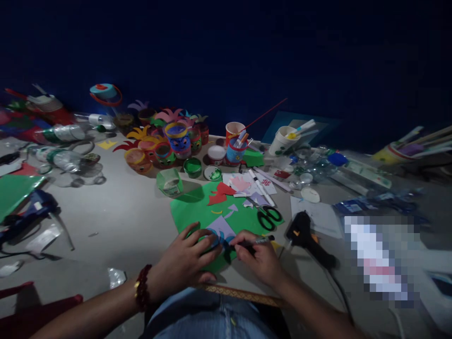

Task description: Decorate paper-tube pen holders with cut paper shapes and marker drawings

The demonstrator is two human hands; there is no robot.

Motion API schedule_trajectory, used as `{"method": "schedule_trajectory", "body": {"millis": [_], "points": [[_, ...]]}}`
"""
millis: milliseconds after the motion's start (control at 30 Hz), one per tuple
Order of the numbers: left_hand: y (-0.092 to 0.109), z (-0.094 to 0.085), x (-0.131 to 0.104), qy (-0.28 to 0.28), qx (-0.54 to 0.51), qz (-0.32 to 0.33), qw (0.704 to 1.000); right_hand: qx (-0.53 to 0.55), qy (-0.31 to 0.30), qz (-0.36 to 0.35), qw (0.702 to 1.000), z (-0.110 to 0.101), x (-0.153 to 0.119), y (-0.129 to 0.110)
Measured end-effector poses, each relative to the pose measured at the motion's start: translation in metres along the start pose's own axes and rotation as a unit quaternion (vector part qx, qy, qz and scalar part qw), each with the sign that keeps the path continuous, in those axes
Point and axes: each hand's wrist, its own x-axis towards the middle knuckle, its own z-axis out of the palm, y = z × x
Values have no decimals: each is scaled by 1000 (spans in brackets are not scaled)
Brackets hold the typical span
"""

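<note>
My left hand (pixel 190 254) lies flat with fingers spread over a blue paper cut-out (pixel 213 238) and a lilac paper piece (pixel 222 225). Underneath is a large green paper sheet (pixel 190 202). Closed in a writing grip, my right hand (pixel 259 256) holds a black marker (pixel 259 240), its tip end near the blue paper at my left fingertips. Black-handled scissors (pixel 269 217) rest on the green sheet beyond my right hand. Red paper scraps (pixel 221 192) and a small lilac arrow-shaped piece (pixel 232 210) lie in front of my hands.
A black glue gun (pixel 309 238) with a cord lies to the right, a blue glue gun (pixel 33 212) to the left. Behind are decorated cups with paper crowns (pixel 178 140), a blue cup of markers (pixel 237 151), a green container (pixel 169 182) and plastic bottles (pixel 61 157).
</note>
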Motion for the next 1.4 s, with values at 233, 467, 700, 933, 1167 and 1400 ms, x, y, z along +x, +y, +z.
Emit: {"method": "schedule_trajectory", "body": {"millis": [233,467,700,933,1167,1400], "points": [[0,1,1,3,11,4,1000,3,13,-7,1000,0,0,-1],[1,-7,3,-28,61,31,997,8,9,-13,1000,-1,1,-3],[0,-8,7,-39,105,73,991,2,6,4,1000,0,1,0],[-2,-13,10,-61,125,85,987,6,14,-12,1000,0,1,1],[-2,-13,10,-75,132,87,985,5,42,-45,998,0,3,5],[0,-14,13,-93,127,82,984,-29,61,-31,997,1,1,3]]}}
